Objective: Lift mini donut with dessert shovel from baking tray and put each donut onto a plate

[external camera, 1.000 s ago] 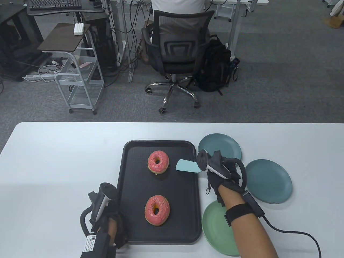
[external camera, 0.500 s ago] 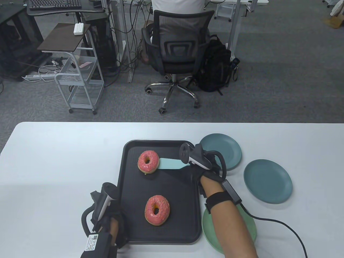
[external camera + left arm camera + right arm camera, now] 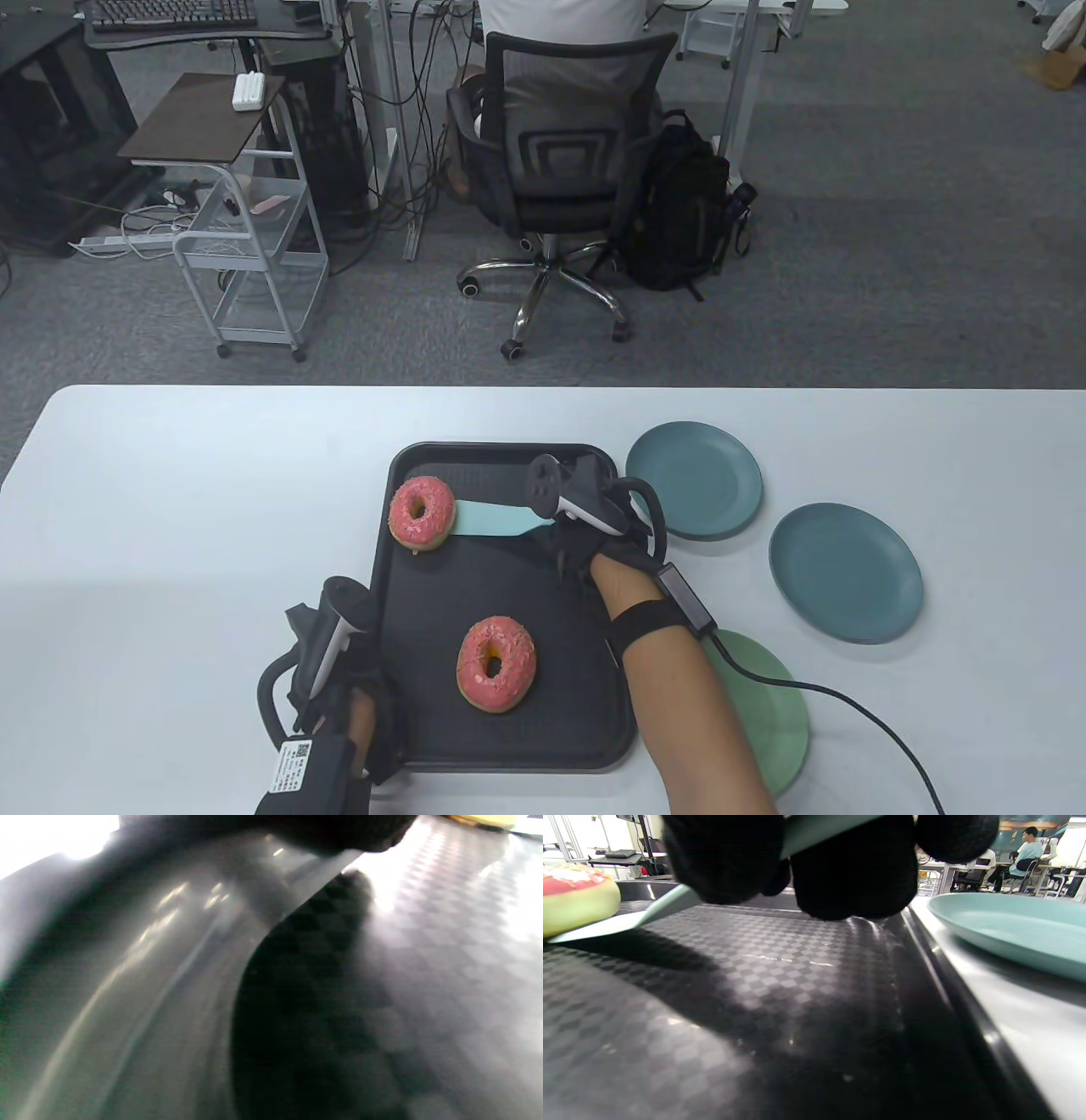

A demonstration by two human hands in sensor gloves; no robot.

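The right hand (image 3: 585, 531) grips the handle of the pale teal dessert shovel (image 3: 492, 519), gloved fingers (image 3: 852, 870) curled round it; the forearm reaches in diagonally over the near right corner of the black baking tray (image 3: 594, 679). The blade runs away from the grip toward the tray's left wall, its tip at or under the edge of the far pink donut (image 3: 421, 512). Since the earlier frames, hand and shovel have travelled leftward, and this donut has been pushed from mid-tray to the left rim. The second donut (image 3: 497, 664) lies nearer the person than the grip, unmoved. Beyond the grip's right side sit two blue-grey plates (image 3: 694, 480), (image 3: 845, 572); a green plate (image 3: 776, 722) shows beneath the forearm. The right wrist view shows the blade slanting down to the tray floor beside the donut, which the table view does not. The left hand (image 3: 339, 679) rests at the tray's near left corner; its wrist view is blurred, so its grip probably cannot be judged.
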